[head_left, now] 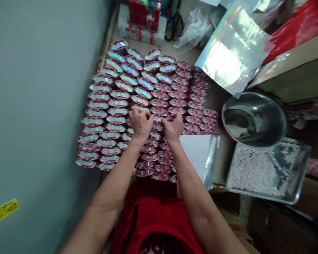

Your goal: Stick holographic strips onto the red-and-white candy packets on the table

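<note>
Rows of small oval containers [118,112] with red patterned rims stand packed together on the table. Many on the left have pale or shiny silvery tops; many on the right show a pink round centre [159,103]. My left hand [140,121] rests over the middle of the rows, fingers curled down at a silvery-topped container. Just to its right, my right hand [174,125] has thumb and forefinger pinched together at the tops; whatever is between them is too small to make out. A white sheet with a silvery edge [196,155] lies beside my right forearm.
On the right are a metal bowl [254,120] and a metal tray [300,176] of small pale pieces. Shiny film [230,46], black scissors [174,24] and a clear plastic bag [194,30] lie at the back. A wall [42,88] borders the left.
</note>
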Tool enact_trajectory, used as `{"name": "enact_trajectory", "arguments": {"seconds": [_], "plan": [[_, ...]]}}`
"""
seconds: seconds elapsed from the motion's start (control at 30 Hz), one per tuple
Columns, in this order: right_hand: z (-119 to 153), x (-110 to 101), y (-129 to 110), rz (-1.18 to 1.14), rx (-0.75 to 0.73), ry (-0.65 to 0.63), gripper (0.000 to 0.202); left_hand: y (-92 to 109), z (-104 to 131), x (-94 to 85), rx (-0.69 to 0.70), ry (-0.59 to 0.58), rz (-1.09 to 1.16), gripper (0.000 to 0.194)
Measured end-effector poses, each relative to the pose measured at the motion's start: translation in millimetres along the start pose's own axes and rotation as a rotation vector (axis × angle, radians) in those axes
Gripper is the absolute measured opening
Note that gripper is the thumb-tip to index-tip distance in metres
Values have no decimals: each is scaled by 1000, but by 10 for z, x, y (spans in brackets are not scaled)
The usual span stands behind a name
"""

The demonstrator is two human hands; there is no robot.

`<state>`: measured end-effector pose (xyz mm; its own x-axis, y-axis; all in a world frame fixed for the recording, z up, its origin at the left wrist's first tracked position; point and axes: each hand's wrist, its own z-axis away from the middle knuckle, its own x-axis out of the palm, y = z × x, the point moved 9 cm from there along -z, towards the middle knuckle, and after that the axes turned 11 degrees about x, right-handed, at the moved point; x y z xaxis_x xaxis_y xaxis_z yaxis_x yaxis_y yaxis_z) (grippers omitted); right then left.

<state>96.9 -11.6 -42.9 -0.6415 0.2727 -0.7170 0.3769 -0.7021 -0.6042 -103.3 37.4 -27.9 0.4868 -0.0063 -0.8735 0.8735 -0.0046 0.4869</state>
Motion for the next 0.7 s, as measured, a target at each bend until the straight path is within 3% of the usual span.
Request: {"name": "enact_trajectory", "arguments": {"seconds": [0.13,0.23,0.3,0.4,0.47,0.5,0.6,0.63,0.7], "plan": [[-103,-25,-20,127,-13,20,44,-122,-117,-78,-113,32,-35,53],[-139,19,-12,145,-4,-66,28,-116,-276,-87,-101,-60,-100,49],[-63,-44,21,115,-31,-92,18,35,-334,-84,-31,-111,-120,43],[190,-356,211,7,-161,-112,14,642,-197,43,190,-168,-40,24],[305,-796,554,-50,-193,-17,16,1240,81,269,370,-237,57,9],[302,-1098,820,-64,-141,102,19,1565,265,432,471,-303,104,5],[96,-1932,1723,-93,149,417,36,2336,781,909,675,-448,142,22],[-50,-2079,1950,-100,213,423,39,2489,890,1033,699,-464,132,30],[-420,-2126,2250,-170,275,271,42,2639,998,1213,694,-461,98,43]]}}
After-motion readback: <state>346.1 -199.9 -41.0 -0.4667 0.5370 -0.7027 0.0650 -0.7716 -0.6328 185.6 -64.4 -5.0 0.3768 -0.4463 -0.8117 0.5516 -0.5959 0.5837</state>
